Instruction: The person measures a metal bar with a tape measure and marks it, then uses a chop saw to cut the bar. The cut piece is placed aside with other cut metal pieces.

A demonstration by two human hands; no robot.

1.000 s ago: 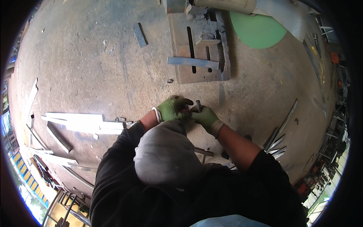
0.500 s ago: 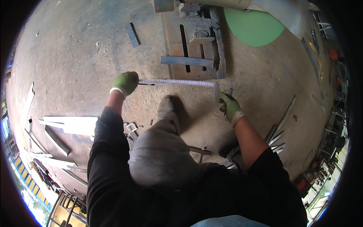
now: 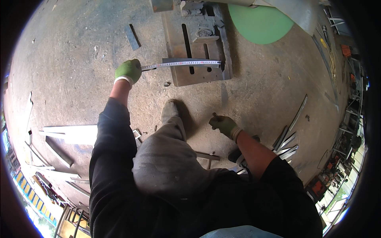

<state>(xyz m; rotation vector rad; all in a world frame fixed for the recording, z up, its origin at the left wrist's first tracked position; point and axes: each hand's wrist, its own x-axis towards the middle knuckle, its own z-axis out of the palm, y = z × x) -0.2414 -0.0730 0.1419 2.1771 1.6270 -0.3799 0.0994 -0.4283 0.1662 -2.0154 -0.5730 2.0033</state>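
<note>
My left hand [image 3: 128,71], in a green glove, is closed around a tape measure whose case the fingers hide. From it the pale tape blade [image 3: 180,63] reaches out to the right. The blade lies along a flat metal strip [image 3: 170,60] that rests across a slotted metal plate [image 3: 180,77]. Its far end is by the strip's right end. My right hand [image 3: 224,125], also gloved in green, is closed near the lower middle, apart from the strip. A small dark tip shows at its fingers, too small to name.
A short flat bar [image 3: 132,37] lies on the floor left of the plate. Beyond the plate are a green rounded panel [image 3: 260,24] and a grey machine part [image 3: 299,14]. Metal offcuts [image 3: 287,143] lie at the right, and bright sheet pieces [image 3: 81,134] at the left.
My left hand has moved forward with the tape measure, and the blade now lies over the strip. My right hand has drawn back toward me and left, away from the blade's end.
</note>
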